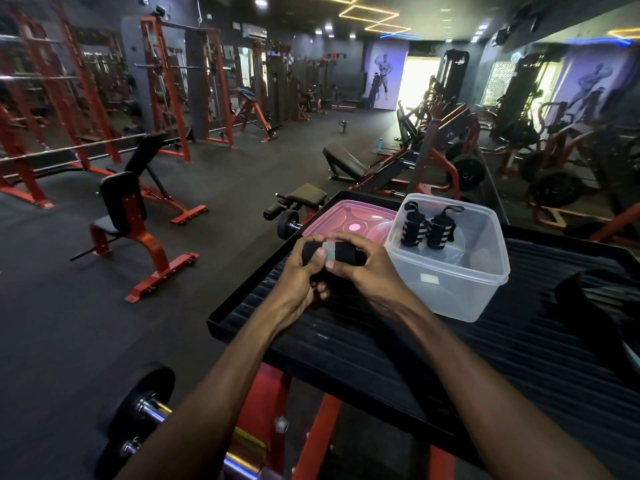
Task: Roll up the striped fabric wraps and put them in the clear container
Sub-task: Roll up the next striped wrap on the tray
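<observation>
While two rolled wraps (427, 226) already stand side by side in the clear container (450, 268) at right of centre in the head view, we see both hands clenched around a third wrap (332, 254) at mid-frame above the black ribbed tray (346, 341), the left hand (301, 275) gripping one end and the right hand (360, 268) the other. We judge the roll could spring loose if either grip slackens before its end is fastened. A pink lid (349, 221) lies just left of the container, dark straps (588, 299) sprawl at the right edge, and nothing blocks the container's open top.
</observation>
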A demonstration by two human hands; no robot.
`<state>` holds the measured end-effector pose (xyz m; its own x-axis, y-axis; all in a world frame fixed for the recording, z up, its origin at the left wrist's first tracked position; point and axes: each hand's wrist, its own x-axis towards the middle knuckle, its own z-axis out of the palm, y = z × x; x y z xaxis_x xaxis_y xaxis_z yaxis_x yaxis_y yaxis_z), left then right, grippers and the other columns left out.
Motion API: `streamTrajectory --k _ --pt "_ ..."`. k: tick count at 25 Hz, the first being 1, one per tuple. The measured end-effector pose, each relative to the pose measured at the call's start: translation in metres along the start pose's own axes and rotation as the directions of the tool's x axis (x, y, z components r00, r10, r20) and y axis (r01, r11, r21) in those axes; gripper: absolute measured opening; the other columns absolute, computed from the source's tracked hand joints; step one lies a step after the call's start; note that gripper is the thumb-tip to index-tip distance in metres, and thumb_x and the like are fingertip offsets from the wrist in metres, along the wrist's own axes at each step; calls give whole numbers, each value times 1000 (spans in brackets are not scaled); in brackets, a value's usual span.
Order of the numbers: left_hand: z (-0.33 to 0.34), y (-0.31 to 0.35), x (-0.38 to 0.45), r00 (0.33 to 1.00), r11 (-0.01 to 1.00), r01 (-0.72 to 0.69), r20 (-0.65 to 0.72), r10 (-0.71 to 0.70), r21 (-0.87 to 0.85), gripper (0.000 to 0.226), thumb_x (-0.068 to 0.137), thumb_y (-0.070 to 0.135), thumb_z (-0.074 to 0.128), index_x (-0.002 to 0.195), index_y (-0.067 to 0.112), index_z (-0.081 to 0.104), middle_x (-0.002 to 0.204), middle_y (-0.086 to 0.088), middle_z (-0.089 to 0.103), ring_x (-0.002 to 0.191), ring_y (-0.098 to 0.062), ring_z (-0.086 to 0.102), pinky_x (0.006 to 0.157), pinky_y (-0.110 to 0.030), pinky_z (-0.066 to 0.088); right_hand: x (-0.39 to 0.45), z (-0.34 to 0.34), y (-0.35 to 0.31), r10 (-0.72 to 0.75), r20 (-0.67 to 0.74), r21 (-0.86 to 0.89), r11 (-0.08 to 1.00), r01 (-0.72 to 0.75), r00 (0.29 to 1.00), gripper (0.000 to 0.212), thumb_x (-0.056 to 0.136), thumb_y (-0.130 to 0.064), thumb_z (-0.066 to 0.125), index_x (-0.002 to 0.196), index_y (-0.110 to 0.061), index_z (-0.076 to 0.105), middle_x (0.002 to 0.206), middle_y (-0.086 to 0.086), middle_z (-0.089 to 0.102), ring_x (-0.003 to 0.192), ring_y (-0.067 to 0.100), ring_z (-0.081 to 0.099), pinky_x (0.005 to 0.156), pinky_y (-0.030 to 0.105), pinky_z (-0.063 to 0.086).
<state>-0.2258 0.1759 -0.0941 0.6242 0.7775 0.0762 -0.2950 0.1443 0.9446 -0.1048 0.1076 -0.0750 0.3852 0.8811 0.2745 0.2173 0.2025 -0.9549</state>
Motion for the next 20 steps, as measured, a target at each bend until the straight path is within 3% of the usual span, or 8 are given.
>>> streamTrajectory --k 3,6,8,10,15,17,20 --pt "-2 0 -2 999 1000 -7 46 7 -5 22 104 11 44 117 25 54 92 -13 60 57 -16 51 49 -27 41 4 0 4 94 -43 -18 995 -95 995 26 82 -17 79 107 -21 70 109 7 71 104 23 68 97 44 55" --pt "0 2 -3 998 1000 23 51 -23 5 18 103 19 47 119 23 54 84 -11 60 55 -19 49 50 -29 42 4 -2 3 39 -70 -95 994 -46 997 29 80 -5 79 107 -11 72 103 8 74 94 20 69 94 42 56" --pt "2 2 -2 998 998 53 19 -53 33 19 102 29 48 115 16 54 78 -7 58 54 -18 49 48 -28 42 1 -3 0 -16 -39 -152 988 10 999 39 74 1 81 109 -12 72 105 5 74 97 18 69 96 41 55" --pt "3 0 0 999 998 46 -10 -46 45 17 102 25 48 109 12 55 79 -7 59 57 -17 51 48 -28 44 0 -4 0 -30 -11 -230 973 27 999 45 71 0 83 111 -17 72 110 3 72 104 19 68 99 43 54" --pt "0 1 -1 998 998 62 -34 -62 19 16 103 10 46 116 9 54 91 -10 65 74 -21 63 67 -37 54 -1 -5 0 -34 29 -398 916 43 999 43 72 -12 83 112 -25 71 108 -9 71 103 14 66 99 42 52" --pt "-2 2 -3 994 992 111 -8 -110 65 22 103 18 48 122 9 53 89 -10 66 76 -23 64 69 -39 56 -2 -6 -2 -73 27 -465 882 77 997 44 73 -12 83 114 -23 70 109 -9 70 104 11 64 102 37 50" --pt "-1 4 -4 979 973 204 -26 -202 106 32 103 39 43 116 13 56 77 -5 66 65 -18 65 62 -35 54 -6 -3 -4 -114 60 -543 830 128 992 50 76 -17 80 122 -22 62 114 -4 68 105 14 63 98 35 51"
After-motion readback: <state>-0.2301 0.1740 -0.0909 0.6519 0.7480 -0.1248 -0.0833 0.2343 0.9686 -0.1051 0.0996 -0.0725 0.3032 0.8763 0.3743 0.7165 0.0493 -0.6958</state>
